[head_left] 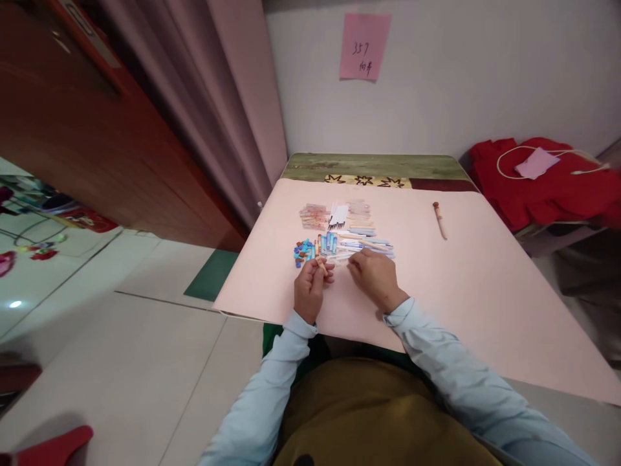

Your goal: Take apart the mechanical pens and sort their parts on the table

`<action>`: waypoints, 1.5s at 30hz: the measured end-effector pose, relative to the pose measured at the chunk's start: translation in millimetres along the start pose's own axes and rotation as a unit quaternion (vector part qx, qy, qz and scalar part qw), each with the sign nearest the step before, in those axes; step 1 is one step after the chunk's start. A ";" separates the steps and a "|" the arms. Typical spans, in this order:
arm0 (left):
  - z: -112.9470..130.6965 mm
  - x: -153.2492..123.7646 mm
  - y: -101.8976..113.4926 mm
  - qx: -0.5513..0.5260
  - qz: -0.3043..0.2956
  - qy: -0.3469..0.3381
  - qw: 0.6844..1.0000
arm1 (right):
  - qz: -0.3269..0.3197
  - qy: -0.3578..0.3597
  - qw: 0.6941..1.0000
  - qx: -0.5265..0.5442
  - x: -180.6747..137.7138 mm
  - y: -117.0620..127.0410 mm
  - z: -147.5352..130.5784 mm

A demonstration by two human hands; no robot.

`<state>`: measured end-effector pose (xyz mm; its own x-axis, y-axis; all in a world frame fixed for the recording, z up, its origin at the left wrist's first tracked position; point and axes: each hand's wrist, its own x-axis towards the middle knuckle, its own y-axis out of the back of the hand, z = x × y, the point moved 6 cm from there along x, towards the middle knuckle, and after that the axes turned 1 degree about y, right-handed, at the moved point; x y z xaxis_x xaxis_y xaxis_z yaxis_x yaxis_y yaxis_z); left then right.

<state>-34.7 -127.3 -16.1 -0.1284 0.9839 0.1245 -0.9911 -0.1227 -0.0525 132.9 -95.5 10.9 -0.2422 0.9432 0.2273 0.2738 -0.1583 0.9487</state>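
Note:
My left hand, near the table's front edge, pinches a short tan pen barrel piece. To the right, my right hand reaches over the front of a pile of slim white and blue pen tubes. Its fingertips are pressed together at the pile; whatever they grip is too small to make out. Just beyond my left hand lie small blue and brown caps and blue barrel pieces. Farther back are thin black-tipped refills and clear wrapped pieces.
One tan pen with a brown top lies apart at the right of the pink-covered table. Red cloth with a white cord sits beyond the right edge. A wooden door and curtain stand at left.

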 end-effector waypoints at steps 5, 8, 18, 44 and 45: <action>-2.0 0.0 0.4 0.006 0.000 -0.005 1.000 | 0.004 -0.045 0.998 0.043 -7.2 5.8 12.9; -3.9 0.1 0.3 0.010 0.005 -0.006 1.000 | 0.022 -0.073 0.996 0.054 -10.3 10.8 23.1; -3.3 1.5 1.8 0.076 0.014 -0.053 0.996 | -0.016 -0.041 0.999 0.005 0.2 12.2 16.2; 7.3 -4.7 -4.2 0.152 -0.018 -0.130 0.980 | 0.170 0.044 0.961 0.214 -31.3 28.8 -9.8; 8.9 -5.1 -5.1 0.171 -0.023 -0.143 0.975 | 0.163 0.063 0.956 0.235 -31.7 28.6 -14.9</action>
<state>-29.3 -132.9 -7.6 -0.0400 0.9191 0.3919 -0.9440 -0.1634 0.2868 134.6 -134.3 34.1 -0.1739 0.8187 0.5472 0.7342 -0.2625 0.6261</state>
